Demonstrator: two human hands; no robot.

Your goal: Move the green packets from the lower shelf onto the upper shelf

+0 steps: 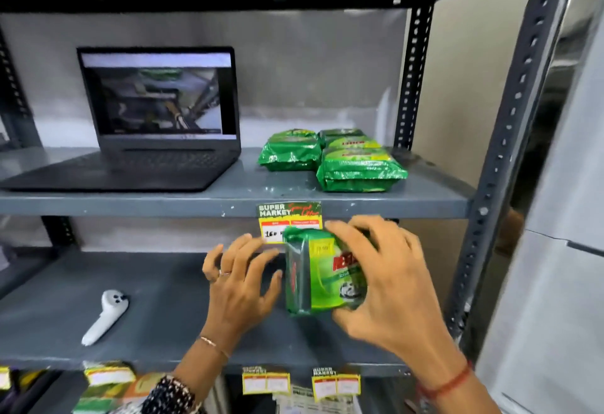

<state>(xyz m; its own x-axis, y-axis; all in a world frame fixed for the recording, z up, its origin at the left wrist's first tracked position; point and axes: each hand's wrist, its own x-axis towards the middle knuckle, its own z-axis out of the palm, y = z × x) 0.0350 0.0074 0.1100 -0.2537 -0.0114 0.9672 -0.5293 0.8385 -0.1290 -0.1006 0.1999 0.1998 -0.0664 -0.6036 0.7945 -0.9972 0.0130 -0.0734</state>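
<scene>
A green packet (318, 271) with red lettering stands upright in the air in front of the lower shelf (157, 322). My right hand (385, 283) grips it from the right side, fingers over its top and thumb under it. Just left of the packet, my left hand (240, 279) hovers with fingers spread and holds nothing. Three green packets (330, 159) lie side by side and stacked on the right part of the upper shelf (248, 191).
An open laptop (153, 126) takes the left half of the upper shelf. A white controller (106, 315) lies on the lower shelf at the left. Price tags (289, 221) hang from the shelf edges. A perforated steel post (503, 159) bounds the right side.
</scene>
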